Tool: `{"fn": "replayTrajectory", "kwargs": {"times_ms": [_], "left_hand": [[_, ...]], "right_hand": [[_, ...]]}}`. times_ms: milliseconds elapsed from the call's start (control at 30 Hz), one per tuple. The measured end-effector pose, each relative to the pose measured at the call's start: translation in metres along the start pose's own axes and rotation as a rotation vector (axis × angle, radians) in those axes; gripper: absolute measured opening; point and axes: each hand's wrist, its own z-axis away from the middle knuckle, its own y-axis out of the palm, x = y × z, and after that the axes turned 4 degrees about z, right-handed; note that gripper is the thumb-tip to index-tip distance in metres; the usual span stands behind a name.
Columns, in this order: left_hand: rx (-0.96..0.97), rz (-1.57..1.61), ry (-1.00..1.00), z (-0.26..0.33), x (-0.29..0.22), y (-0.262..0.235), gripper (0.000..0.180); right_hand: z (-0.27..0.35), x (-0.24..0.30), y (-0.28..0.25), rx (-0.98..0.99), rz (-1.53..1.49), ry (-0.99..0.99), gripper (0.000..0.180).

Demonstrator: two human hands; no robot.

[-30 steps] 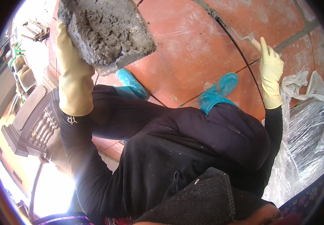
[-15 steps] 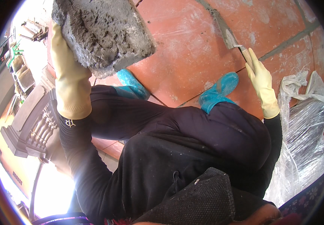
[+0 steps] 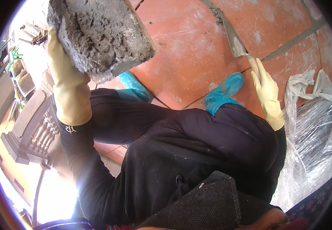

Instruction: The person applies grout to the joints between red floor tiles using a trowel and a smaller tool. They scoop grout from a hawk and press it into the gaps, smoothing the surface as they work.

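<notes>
My left hand [image 3: 67, 82], in a cream rubber glove, grips the edge of a slab-like board [image 3: 135, 63] at the upper left. Wet grey mortar [image 3: 100, 32] is heaped rough over its top; what lies beneath is hidden. My right hand [image 3: 266, 92], in a matching glove, is closed round the wooden handle of a narrow pointed trowel [image 3: 234, 40]. The blade points up and left over the red tiles [image 3: 181, 50], a small lump of mortar [image 3: 218, 16] at its far end. Whether the tip touches the floor I cannot tell.
My teal rubber boots [image 3: 224, 90] stand on the tiles between the hands. Grey mortar joints [image 3: 294, 46] run among the tiles at the right. Clear plastic wrapping [image 3: 312, 130] lies by my right arm. A grey baluster railing [image 3: 39, 130] stands at the left.
The trowel has tilted so more of its blade shows, with a mortar lump at its far end. My left hand and the loaded board have shifted slightly left.
</notes>
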Motion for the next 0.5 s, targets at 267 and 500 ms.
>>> {"fn": "replayTrajectory", "kwargs": {"times_ms": [267, 500], "left_hand": [[0.085, 0.041, -0.005, 0.0, 0.003, -0.003, 0.047], [0.041, 0.076, 0.025, 0.0, 0.007, -0.006, 0.045]], "right_hand": [[-0.011, 0.015, 0.001, -0.062, 0.322, -0.099, 0.056], [-0.012, 0.008, 0.008, -0.021, 0.716, -0.067, 0.068]]}}
